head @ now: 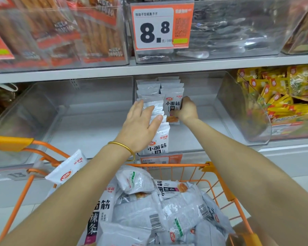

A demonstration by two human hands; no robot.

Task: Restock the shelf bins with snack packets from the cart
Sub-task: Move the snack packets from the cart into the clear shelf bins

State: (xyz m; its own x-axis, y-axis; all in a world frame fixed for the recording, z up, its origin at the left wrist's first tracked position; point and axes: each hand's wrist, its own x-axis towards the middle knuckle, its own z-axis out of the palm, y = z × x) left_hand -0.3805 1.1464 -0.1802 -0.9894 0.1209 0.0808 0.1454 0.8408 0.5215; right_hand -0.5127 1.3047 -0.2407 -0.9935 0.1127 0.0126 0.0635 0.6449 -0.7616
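Spanning the view, the shelf (167, 68) carries clear bins side by side, and the orange cart (167, 165) is parked hard against it, right under the middle bin (203, 125), probably so each reach from stock to bin is short. The heap of snack packets (149, 210) in the cart lies loose and jumbled, so much of the restocking looks undone.

Inside the middle bin the packets stand on edge in two files running front to back, pushed to the left side; the right part of the bin floor is bare. Standing them upright packs them tightly and shows the printed face to the front.

The left hand (140, 126) lies flat with straight fingers on the tops of the left row (148, 89), seemingly bracing it so it does not topple forward. The right hand (187, 109) has its fingers curled round the right edge of a white packet (172, 105), holding it upright, face out, at the front of the right row (171, 86), just beside the left hand's fingertips, apparently about to seat it there.

A gold bangle (121, 145) circles the left wrist.
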